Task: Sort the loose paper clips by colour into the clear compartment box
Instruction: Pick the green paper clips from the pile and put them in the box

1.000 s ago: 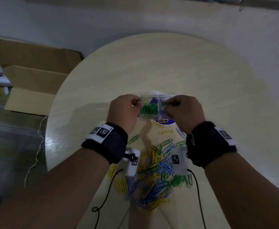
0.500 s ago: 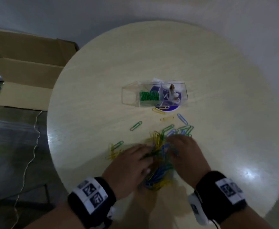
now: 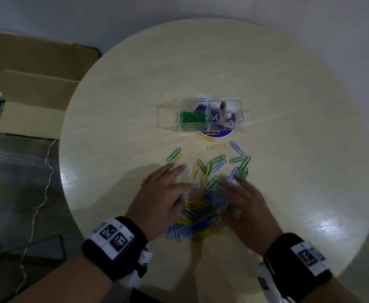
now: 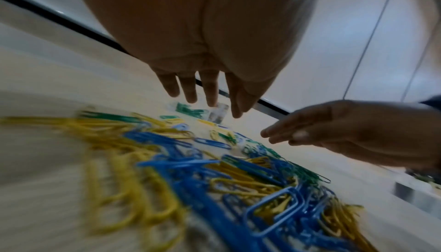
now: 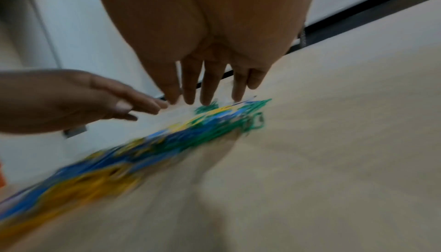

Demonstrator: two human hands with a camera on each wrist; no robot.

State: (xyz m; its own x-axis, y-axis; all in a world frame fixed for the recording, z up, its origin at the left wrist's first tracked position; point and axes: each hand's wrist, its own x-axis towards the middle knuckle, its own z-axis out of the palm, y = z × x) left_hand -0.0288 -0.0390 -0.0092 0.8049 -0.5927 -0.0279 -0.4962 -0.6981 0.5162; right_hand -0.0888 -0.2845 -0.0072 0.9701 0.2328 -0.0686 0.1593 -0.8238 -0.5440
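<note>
Both hands, left hand [image 3: 164,201] and right hand [image 3: 248,206], spread flat with nothing held over the clip pile [image 3: 197,217]; the clear box [image 3: 168,115] sits straight ahead, far side.

Both hands, left [image 3: 161,202] and right [image 3: 248,209], lie palm-down, fingers extended, seemingly holding nothing; wrists banded.

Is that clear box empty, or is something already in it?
Partly filled: the clear box holds green clips in its middle compartment; its left end looks empty.

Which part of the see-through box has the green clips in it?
The middle part of the clear box holds the green clips. The left part looks empty, and the right part holds a pale, unclear thing instead.
</note>
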